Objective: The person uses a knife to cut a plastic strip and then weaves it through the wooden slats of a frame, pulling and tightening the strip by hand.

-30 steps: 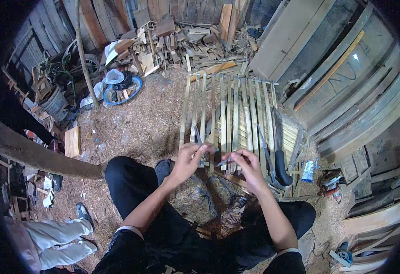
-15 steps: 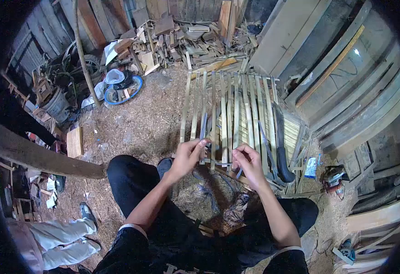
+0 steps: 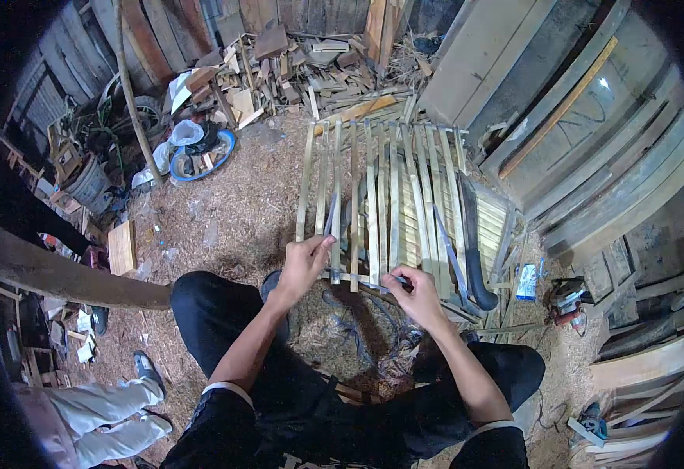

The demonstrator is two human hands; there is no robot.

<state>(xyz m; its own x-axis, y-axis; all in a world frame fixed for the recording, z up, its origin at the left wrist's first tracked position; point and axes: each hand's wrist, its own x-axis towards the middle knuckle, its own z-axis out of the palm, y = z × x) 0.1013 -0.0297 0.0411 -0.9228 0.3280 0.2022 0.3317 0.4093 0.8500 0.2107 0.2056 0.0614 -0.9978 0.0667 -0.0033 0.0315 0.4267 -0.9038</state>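
Observation:
A frame of thin pale slats point(image 3: 372, 211), laid side by side, lies in front of me, its near ends at my knees. My left hand point(image 3: 304, 264) is closed at the near end of the left slats, with a thin dark strip point(image 3: 331, 213) rising from its fingertips. At the near edge, to the right, my right hand point(image 3: 414, 288) pinches something too small to make out, close to a crosspiece. A dark curved tool or handle point(image 3: 479, 273) rests on the right slats, beside a long narrow blade-like strip point(image 3: 450, 246).
Wood scraps point(image 3: 330, 70) are heaped at the back wall. A blue basin point(image 3: 203, 156) stands back left, a wooden beam point(image 3: 76, 273) crosses the left. Another person's legs point(image 3: 103, 406) show lower left. Curved boards point(image 3: 631, 195) lean at right.
My left hand has shifted slightly left, and my right hand has moved a little down and left. The view has shifted slightly. The dark strip at my left hand has moved left.

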